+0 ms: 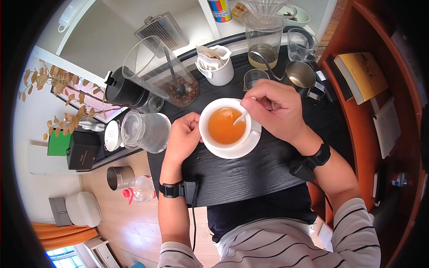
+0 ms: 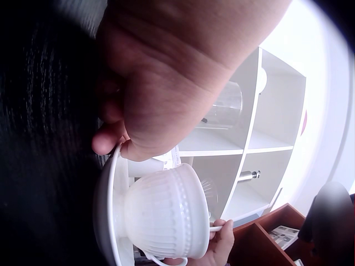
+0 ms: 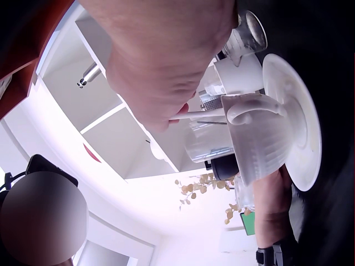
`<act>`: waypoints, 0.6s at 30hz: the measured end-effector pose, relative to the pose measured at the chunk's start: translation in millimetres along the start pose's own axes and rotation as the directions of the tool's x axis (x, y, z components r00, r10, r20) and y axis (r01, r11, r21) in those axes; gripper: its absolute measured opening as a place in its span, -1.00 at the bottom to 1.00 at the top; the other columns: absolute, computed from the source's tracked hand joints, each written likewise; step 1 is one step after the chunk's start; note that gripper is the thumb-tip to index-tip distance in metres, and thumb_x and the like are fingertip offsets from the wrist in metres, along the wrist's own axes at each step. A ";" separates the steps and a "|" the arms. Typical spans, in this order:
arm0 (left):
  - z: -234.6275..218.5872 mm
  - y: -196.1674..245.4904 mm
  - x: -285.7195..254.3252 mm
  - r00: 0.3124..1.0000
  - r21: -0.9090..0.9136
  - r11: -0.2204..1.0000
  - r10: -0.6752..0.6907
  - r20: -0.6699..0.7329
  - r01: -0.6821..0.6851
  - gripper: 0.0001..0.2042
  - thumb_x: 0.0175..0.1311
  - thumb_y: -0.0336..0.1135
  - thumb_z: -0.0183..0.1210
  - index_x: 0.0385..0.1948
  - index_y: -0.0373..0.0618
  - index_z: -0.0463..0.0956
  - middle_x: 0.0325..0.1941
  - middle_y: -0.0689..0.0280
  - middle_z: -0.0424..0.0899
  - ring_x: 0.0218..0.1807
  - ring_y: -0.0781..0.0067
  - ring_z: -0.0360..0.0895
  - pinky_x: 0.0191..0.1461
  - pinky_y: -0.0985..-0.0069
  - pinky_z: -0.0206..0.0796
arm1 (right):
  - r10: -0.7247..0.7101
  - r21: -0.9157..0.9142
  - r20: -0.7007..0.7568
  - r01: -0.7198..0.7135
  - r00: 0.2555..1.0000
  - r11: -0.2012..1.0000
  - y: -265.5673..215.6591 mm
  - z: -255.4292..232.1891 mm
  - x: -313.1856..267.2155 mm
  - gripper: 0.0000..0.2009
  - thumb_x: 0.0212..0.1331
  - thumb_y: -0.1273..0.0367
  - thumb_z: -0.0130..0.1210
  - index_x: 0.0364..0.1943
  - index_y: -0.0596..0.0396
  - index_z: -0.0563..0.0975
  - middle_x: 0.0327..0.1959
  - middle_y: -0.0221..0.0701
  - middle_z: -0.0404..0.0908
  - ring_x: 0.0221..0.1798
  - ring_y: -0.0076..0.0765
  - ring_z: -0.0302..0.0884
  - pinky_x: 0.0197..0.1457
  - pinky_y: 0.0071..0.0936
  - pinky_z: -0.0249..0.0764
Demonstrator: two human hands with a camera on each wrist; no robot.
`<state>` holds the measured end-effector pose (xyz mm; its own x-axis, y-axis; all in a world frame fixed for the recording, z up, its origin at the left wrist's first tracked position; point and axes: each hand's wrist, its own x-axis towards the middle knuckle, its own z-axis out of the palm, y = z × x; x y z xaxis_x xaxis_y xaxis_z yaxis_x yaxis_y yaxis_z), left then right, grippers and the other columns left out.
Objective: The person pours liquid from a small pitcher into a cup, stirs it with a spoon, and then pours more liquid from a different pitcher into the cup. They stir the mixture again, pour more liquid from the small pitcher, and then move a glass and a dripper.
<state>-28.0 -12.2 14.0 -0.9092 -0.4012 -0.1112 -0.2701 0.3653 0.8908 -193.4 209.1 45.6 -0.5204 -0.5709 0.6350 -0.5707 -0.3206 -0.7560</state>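
A white cup (image 2: 166,213) with fluted sides holds amber liquid (image 1: 221,129) and stands on a white saucer (image 1: 241,151) on the black table. My left hand (image 1: 183,137) pinches the saucer's rim from the left, with the thumb over the edge and a finger beneath, as the left wrist view shows. Between thumb and fingers, my right hand (image 1: 279,110) grips the handle of a white spoon (image 3: 199,114), whose lower end (image 1: 237,122) dips into the liquid. The cup's handle (image 3: 255,106) points toward the right-hand side, untouched.
Left of the cup stand a lidded glass jar (image 1: 154,131) and a tall tilted-looking glass (image 1: 178,80) with brown bits inside. Behind it are a white mug (image 1: 220,75) with a drip bag, a small glass beaker (image 1: 254,77) and a metal pitcher (image 1: 300,76). A wooden shelf (image 1: 342,120) borders the right.
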 end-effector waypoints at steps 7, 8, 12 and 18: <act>-0.1 -2.9 0.8 1.000 0.007 1.000 0.019 -0.004 -0.019 -0.92 0.45 -0.50 0.17 -0.26 -0.28 0.64 -0.54 0.42 0.69 -0.47 0.75 0.60 -0.36 0.66 0.34 | -0.007 0.024 0.176 0.002 0.984 1.000 -5.2 3.3 0.0 -0.93 0.27 0.44 0.42 -0.24 0.13 0.77 -0.44 -0.49 0.71 -0.52 -0.61 0.41 -0.45 -0.57 0.27; -0.2 -2.4 0.7 1.000 0.007 1.000 0.019 -0.004 -0.019 -0.92 0.45 -0.50 0.17 -0.26 -0.28 0.64 -0.54 0.42 0.69 -0.47 0.75 0.60 -0.36 0.66 0.34 | -0.007 0.024 0.176 0.002 0.984 1.000 -4.4 4.4 0.6 -0.93 0.27 0.44 0.42 -0.24 0.13 0.77 -0.44 -0.49 0.71 -0.52 -0.61 0.41 -0.45 -0.57 0.27; -0.4 -1.1 0.2 1.000 0.027 1.000 0.013 -0.007 -0.013 -0.91 0.46 -0.50 0.17 -0.26 -0.27 0.64 -0.55 0.42 0.69 -0.47 0.75 0.59 -0.36 0.66 0.33 | -0.083 -0.055 0.070 0.087 0.994 0.995 -2.1 4.9 1.5 -0.93 0.27 0.45 0.42 -0.23 0.11 0.78 -0.42 -0.47 0.71 -0.50 -0.60 0.43 -0.45 -0.56 0.27; -0.2 -3.8 0.8 1.000 0.002 1.000 0.007 -0.005 -0.007 -0.91 0.46 -0.49 0.18 -0.26 -0.27 0.64 -0.54 0.43 0.70 -0.47 0.75 0.59 -0.35 0.67 0.34 | -0.005 -0.022 0.011 0.005 1.000 1.000 1.7 2.1 -2.2 -0.94 0.26 0.44 0.43 -0.25 0.10 0.77 -0.39 -0.49 0.72 -0.49 -0.60 0.43 -0.44 -0.56 0.27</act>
<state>-27.6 -14.1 10.7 -0.9095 -0.4028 -0.1029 -0.2645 0.3698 0.8907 -192.0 208.3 42.6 -0.5104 -0.5779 0.6368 -0.5874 -0.3065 -0.7490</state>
